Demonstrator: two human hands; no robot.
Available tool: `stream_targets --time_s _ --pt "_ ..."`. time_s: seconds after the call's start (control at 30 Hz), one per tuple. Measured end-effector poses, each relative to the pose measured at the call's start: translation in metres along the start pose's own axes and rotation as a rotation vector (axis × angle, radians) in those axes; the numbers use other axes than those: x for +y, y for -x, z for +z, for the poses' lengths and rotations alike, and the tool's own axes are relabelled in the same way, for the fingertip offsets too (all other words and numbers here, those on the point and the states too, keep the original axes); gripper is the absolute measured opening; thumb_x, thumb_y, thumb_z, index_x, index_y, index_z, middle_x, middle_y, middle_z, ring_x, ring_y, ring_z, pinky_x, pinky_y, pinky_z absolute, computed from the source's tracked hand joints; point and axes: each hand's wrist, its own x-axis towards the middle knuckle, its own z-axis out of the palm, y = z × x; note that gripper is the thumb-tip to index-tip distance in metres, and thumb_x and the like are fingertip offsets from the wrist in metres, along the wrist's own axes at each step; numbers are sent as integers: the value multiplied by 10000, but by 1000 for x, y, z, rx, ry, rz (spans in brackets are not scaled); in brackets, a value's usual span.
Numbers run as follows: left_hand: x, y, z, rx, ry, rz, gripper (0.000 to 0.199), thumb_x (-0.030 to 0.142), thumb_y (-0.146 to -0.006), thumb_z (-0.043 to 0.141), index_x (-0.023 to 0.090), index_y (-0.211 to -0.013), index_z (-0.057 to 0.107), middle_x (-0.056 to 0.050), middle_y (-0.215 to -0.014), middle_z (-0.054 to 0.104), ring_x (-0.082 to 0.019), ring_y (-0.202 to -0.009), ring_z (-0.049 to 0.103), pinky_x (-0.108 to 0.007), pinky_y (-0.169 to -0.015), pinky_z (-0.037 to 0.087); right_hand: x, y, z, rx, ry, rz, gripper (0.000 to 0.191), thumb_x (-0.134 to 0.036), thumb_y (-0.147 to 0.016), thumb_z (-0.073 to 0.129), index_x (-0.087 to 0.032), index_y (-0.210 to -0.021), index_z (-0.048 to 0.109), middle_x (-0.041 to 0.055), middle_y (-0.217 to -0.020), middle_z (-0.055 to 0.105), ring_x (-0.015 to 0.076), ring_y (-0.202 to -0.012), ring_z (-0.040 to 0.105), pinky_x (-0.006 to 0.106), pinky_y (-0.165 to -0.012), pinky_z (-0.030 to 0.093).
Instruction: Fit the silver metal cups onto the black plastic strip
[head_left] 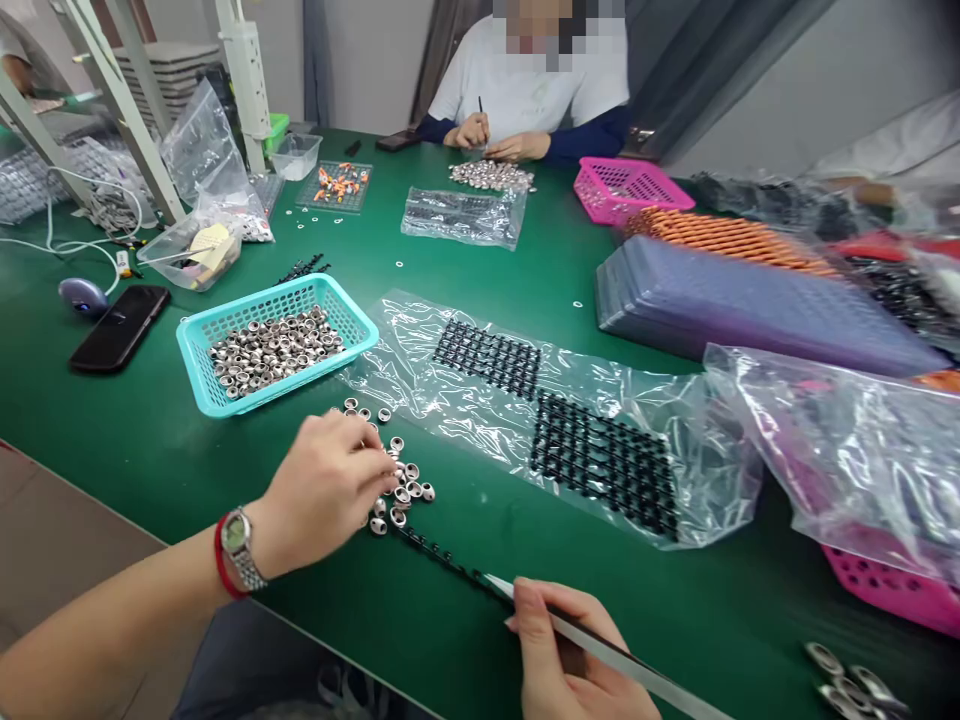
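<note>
- The right hand (566, 655) pinches slim steel tweezers (600, 650), a long flat polished strip; the pointed tip reaches a thin black strip of tiny beaded parts (442, 555) lying on the desk (150, 440).
- The left hand (326, 490), a metal watch and red cord at the wrist, curls palm down with its fingertips closed over a loose scatter of small metal rings (401, 485); these are short, shiny, silver-grey cylinders with hollow centres, just in front of the basket.
- The desk has a smooth, matte, dark green top.
- Just beyond the rings stands a turquoise plastic basket (341, 305) with lattice walls, filled with more of the same rings.
- Beside it on the right lies a crinkled clear plastic bag (420, 330) holding flat black grids of small knobbed parts (600, 460).
- Left of the basket lie a glossy black phone (120, 328) and a rounded grey mouse (82, 296).
- On the right is a stack of purple perforated trays (750, 305), with an orange ribbed one above.
- Farther off sits a pink mesh basket (626, 185).
- At the far edge, a person in a white top with dark blue sleeves (525, 90) works over a heap of rings (491, 176).
</note>
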Motion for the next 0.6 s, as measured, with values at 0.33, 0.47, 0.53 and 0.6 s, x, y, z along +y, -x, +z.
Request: stream_targets --time_s 0.33,0.47,0.53,0.6 --pt "19 -4 21 -197 -54 90 141 136 -930 779 161 -825 689 -38 -854 676 -217 -790 611 -340 -727 461 -8 2 7 29 1 -65 486 -684 -940 622 -238 -769 708 42 -684 691 196 -574 628 287 -510 485" --pt "26 6 23 -146 -18 119 124 160 -987 696 170 -864 680 -41 -884 703 -213 -830 650 -338 -763 505 -9 3 7 19 20 -45 488 -693 -937 619 -242 -769 704 40 -686 697 208 -601 653 296 -556 513" --pt "27 11 26 -87 -22 152 125 155 -1003 651 170 -882 678 -41 -867 716 -214 -808 661 -345 -751 516 -12 6 10 61 -10 -16 498 -709 -932 623 -244 -768 695 38 -697 697 220 -643 667 307 -606 532" --pt "26 13 28 -36 -47 165 148 132 -1015 602 169 -889 671 -42 -851 728 -217 -784 667 -352 -736 522 -16 8 13 108 -31 11 512 -731 -925 625 -246 -774 692 36 -717 701 225 -670 666 316 -641 532"
